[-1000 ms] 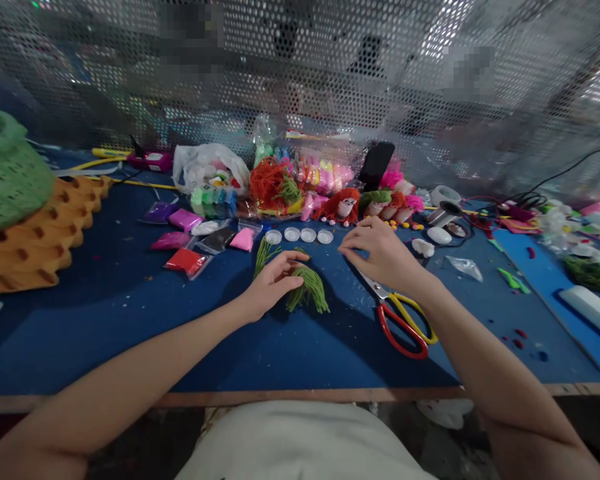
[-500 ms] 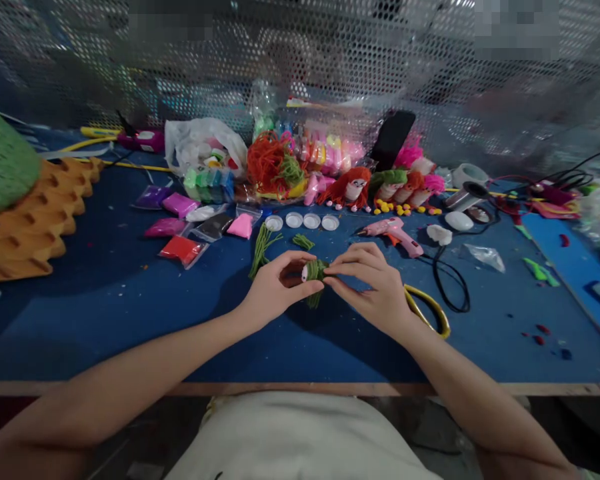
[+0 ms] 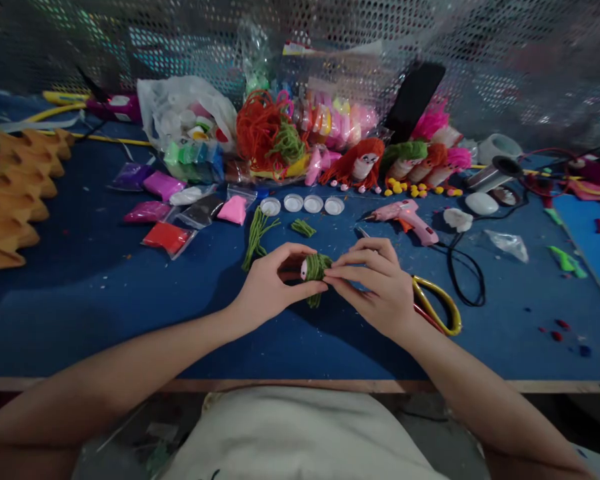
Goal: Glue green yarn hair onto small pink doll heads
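Note:
Between thumb and fingers, my left hand (image 3: 265,287) grips a small doll (image 3: 305,270) with a white face and green yarn wrapped over it. The fingertips of my right hand (image 3: 383,287) pinch the green yarn (image 3: 317,267) at the doll's right end. More strands dangle beneath. Beyond my left hand lie long green yarn strands (image 3: 255,237) and a short green yarn bundle (image 3: 303,228). Scissors (image 3: 455,320) with a yellow handle rest partly hidden under my right hand and wrist.
A pink glue gun (image 3: 410,219) with a black cord (image 3: 480,287) lies at right. Finished yarn dolls (image 3: 365,167) stand behind. Several white caps (image 3: 313,204), bagged coloured clay (image 3: 166,237), and orange yarn (image 3: 260,133) are along the back. An orange egg-crate tray (image 3: 20,193) sits at left.
The camera view has shifted, so the background items appear higher and more spread out. Both hands keep hold of the doll and its yarn in nearly the same pose.

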Motion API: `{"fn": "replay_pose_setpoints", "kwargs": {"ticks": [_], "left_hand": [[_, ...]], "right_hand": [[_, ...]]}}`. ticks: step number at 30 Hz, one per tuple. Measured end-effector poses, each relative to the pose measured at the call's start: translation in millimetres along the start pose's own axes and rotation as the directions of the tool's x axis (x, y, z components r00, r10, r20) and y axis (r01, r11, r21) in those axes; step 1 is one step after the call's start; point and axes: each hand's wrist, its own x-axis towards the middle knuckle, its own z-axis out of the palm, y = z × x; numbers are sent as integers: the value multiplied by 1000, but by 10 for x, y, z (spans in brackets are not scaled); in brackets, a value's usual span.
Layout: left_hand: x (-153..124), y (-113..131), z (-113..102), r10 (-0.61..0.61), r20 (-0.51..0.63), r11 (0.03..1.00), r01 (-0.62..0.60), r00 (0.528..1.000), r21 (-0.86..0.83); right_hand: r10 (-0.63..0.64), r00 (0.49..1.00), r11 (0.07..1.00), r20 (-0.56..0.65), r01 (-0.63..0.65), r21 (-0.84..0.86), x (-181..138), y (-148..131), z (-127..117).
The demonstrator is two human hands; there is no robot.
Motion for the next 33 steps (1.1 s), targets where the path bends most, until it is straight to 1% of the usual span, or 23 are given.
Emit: {"fn": "replay_pose_setpoints", "kwargs": {"ticks": [5,8,13,15,17,19,22,24,26,28,30,31,33], "left_hand": [[-13,-10,3,8,-18,998,-7,1000,59],[-11,-19,5,2,-22,997,-1,1000,76],[15,-37,-8,-47,-29,999,47,998,10],[25,-42,-16,-61,-34,998,60,998,-16],[31,-37,-19,-67,-28,997,66,997,-34],[36,-20,-18,-75,-20,996,74,997,-52],[48,6,-17,-79,-6,994,78,997,-78],[59,11,-21,-65,-6,995,65,998,-82],[68,4,-31,-45,-7,995,44,999,-93],[74,-5,-46,-37,14,992,38,999,-119],[77,-2,-64,-53,42,984,60,998,-166],[80,6,-73,-79,52,975,88,996,-205],[90,32,-92,-169,71,928,183,983,-324]], "right_hand": [[70,996,998,62,-70,5,-1,-12,32],[66,994,998,84,-65,-24,-2,-18,42],[-34,999,998,43,37,-58,-30,8,26],[-87,994,994,65,91,-59,-40,12,6],[-115,989,991,92,120,-56,-46,3,-21],[-91,993,995,77,94,-29,-45,-16,-49],[25,999,998,-26,-23,59,-33,-44,-75],[79,995,994,-67,-73,76,-24,-50,-75],[79,997,997,-27,-78,24,-18,-42,-61],[57,996,998,72,-54,-41,-19,-27,-42],[36,991,999,125,-32,-33,-26,-12,-26],[37,992,999,117,-37,4,-31,-7,-23],[63,997,991,50,-68,115,-42,-5,-25]]}}
